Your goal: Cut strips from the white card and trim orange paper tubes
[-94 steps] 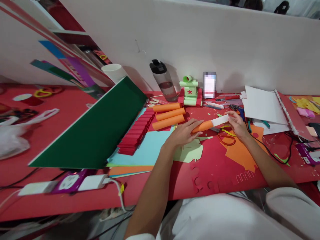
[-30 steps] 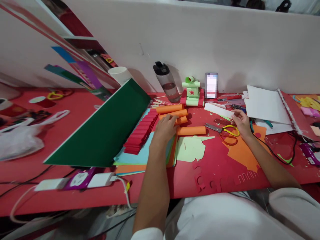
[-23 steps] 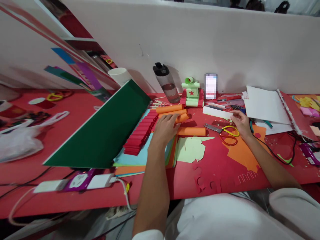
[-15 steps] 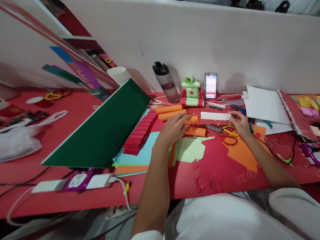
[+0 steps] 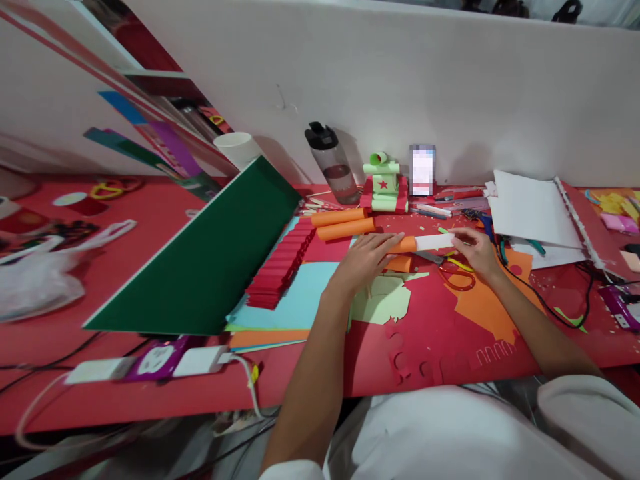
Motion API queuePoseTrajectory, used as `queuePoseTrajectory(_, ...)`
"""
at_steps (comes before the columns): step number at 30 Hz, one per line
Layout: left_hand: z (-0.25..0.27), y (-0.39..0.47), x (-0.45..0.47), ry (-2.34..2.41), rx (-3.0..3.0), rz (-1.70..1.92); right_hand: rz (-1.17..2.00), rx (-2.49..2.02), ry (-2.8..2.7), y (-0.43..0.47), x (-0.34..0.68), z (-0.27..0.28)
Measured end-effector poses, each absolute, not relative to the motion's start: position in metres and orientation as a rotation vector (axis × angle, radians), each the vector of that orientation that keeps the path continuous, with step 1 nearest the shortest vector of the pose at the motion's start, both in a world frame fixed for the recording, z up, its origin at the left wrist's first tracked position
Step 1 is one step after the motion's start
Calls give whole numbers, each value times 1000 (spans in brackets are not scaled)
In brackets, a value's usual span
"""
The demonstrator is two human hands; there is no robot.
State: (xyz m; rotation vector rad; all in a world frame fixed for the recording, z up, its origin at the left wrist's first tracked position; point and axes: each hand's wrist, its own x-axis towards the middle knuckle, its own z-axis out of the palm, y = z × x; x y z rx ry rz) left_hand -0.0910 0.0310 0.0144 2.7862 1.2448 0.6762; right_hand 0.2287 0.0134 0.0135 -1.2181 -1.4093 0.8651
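My left hand has its fingers closed over an orange paper tube, seen from above. Against the tube's right end lies a white paper strip; whether the strip goes inside or under the tube I cannot tell. My right hand pinches the strip's right end. Just below, scissors with red and yellow handles lie partly covered. A second orange tube rests under my left fingers. Two more orange tubes lie to the left, beside a row of folded red paper.
A green board leans at left. Behind stand a water bottle, a green and red paper model and a phone. Orange scrap paper and red scraps lie in front. A power strip sits at the near edge.
My left hand has moved right with the orange tube, bringing it to the white strip. My right hand has shifted slightly left with the strip, so less of it shows.
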Motion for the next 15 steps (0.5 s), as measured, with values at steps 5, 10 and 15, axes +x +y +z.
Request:
queuePoseTrajectory(5,12,26,-73,1168,2873,611,929,-1210,-1458,10,221,10)
queuePoseTrajectory(10,14,19,-56,1123,2965,595,1019,-1190,-1461,9,217,9)
queuePoseTrajectory(15,19,15,-51,1199,2952,566,1049,-1193,-1427,7,216,13)
